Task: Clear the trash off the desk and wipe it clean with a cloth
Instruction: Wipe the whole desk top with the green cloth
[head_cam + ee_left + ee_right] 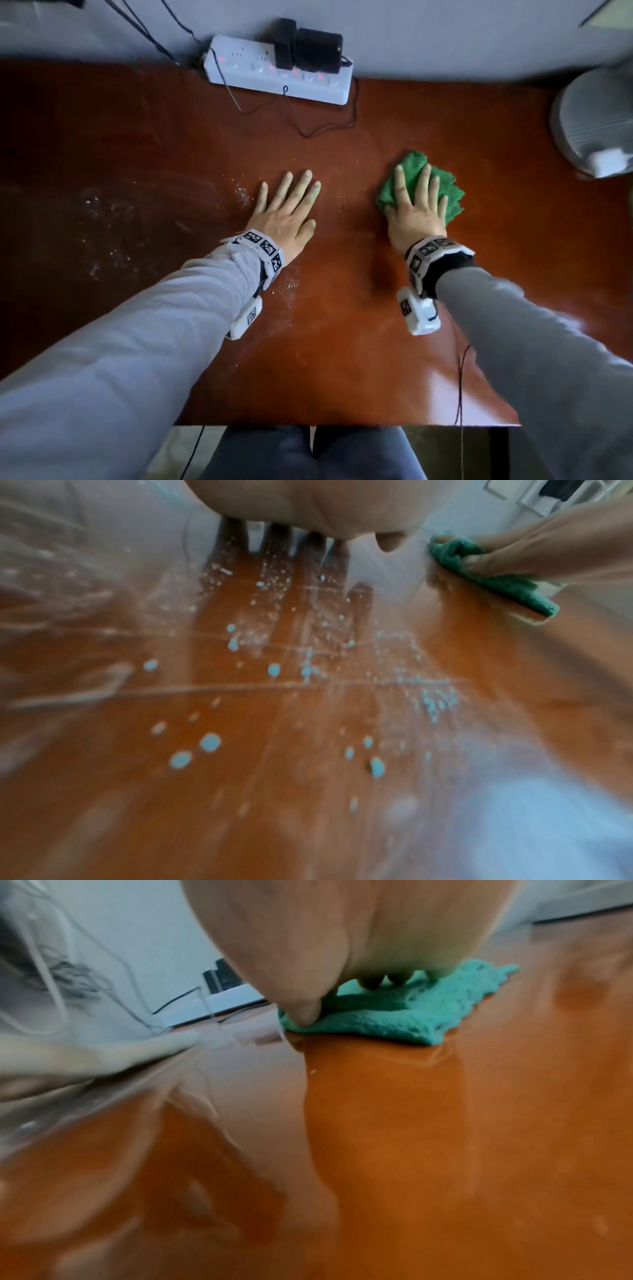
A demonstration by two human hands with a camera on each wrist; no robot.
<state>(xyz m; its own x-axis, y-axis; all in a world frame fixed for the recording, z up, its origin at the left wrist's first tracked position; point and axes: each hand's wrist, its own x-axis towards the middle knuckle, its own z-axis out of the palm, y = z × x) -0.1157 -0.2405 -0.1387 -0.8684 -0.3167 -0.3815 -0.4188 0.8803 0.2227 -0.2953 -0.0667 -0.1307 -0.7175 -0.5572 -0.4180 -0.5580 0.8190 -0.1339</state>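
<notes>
A crumpled green cloth (448, 192) lies on the reddish-brown desk (342, 308), right of centre. My right hand (416, 202) lies flat on top of it with straight, spread fingers, pressing it down; the cloth (394, 1015) shows under the palm in the right wrist view. My left hand (287, 209) rests flat on the bare desk to the left, fingers straight, holding nothing. White crumbs and smears (243, 195) dot the wood left of that hand and beneath its wrist (240, 647). The cloth (496, 582) appears at the right edge of the left wrist view.
A white power strip (277, 72) with black adapters lies at the back edge against the wall, thin cables (325, 126) trailing onto the desk. A grey round fan-like device (596, 120) stands at the far right. More white smears (102, 222) mark the left side.
</notes>
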